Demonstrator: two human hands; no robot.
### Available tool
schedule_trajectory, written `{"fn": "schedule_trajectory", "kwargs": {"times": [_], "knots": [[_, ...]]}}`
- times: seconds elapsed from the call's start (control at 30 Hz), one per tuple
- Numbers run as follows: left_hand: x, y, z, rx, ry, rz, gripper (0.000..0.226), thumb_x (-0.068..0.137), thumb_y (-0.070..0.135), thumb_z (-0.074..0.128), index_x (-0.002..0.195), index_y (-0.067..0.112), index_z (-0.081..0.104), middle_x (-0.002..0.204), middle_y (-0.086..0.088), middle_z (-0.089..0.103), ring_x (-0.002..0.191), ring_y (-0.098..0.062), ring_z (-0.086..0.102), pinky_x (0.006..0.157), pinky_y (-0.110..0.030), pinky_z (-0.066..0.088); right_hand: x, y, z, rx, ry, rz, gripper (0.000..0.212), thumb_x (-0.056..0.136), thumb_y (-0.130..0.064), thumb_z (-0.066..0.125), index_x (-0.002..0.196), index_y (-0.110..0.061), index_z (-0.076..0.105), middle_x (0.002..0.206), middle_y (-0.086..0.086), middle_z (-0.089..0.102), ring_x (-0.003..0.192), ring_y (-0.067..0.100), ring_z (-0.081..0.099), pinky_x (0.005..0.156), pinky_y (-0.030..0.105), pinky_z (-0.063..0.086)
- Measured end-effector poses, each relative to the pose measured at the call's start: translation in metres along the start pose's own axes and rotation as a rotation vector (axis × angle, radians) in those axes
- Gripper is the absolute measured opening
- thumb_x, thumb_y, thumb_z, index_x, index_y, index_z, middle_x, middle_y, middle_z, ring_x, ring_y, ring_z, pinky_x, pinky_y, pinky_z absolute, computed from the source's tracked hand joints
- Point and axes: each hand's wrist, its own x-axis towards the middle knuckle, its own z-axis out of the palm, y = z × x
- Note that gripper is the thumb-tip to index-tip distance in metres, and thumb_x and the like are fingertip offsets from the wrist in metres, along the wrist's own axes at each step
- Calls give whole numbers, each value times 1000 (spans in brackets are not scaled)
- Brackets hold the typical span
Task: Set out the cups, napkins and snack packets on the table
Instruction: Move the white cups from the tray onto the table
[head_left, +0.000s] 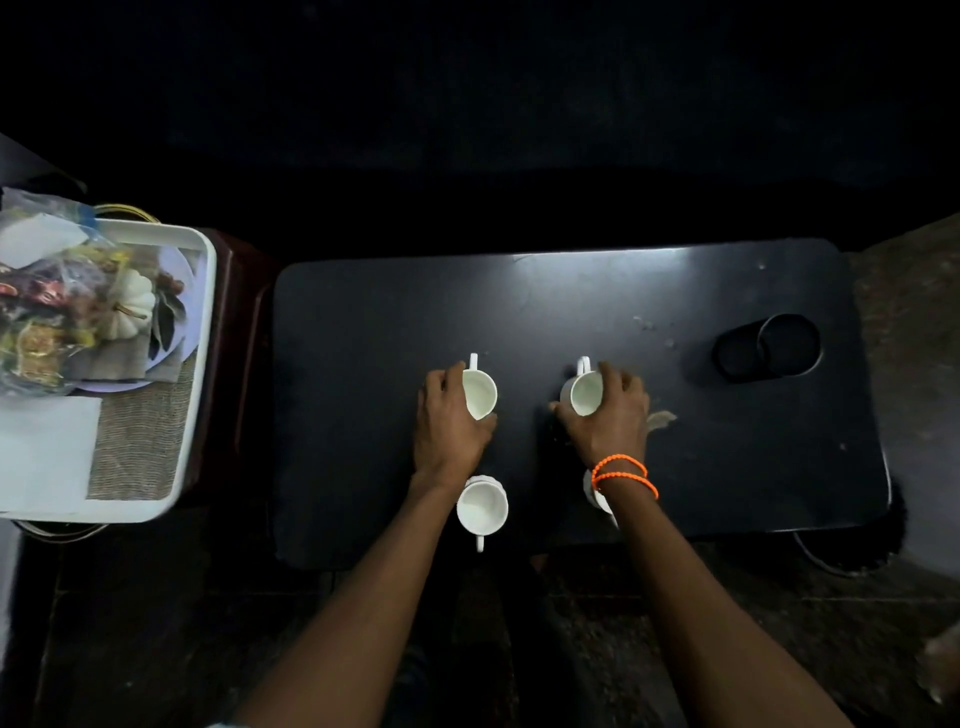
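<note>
Four white cups stand on the dark table (571, 312). My left hand (449, 426) wraps around the far left cup (480, 392), whose handle points away from me. My right hand (610, 415) grips the far right cup (587, 395) in the same way. A third cup (482, 509) sits near the front edge under my left wrist, handle toward me. The fourth cup (597, 496) is mostly hidden beneath my right wrist. Snack packets (47, 312) and a white napkin (44, 452) lie in the white tray (200, 364) to the left.
A black round holder (769, 345) lies on the table's right part. The tray rests on a dark red stand (234, 364) beside the table's left edge. A pale smudge (662, 418) marks the tabletop by my right hand. Dark floor surrounds the table.
</note>
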Motion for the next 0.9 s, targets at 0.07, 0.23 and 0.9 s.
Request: {"fn": "schedule_trajectory", "kwargs": {"times": [0.07,0.23,0.9], "knots": [[3,0,0,-22,5,-18,71,71,24,89,134,13,58,129,-13,56,115,-35,58,96,-40,48,1,3,2,43,14,6,72,66,-30,90,130,-13,60,126,18,58,116,41,53,94,42,46],[4,0,2,-52,4,-2,78,68,25,92,136,13,56,131,-12,55,117,-35,59,96,-41,49,0,7,2,61,24,-7,70,68,-28,90,129,-11,60,125,18,56,113,41,53,91,42,48],[-105,-20,33,16,-175,-266,83,72,39,85,145,18,51,141,-4,49,127,-28,54,100,-37,48,-70,43,0,-53,-125,352,69,65,-15,93,127,-12,62,127,24,55,112,49,59,95,46,50]]}}
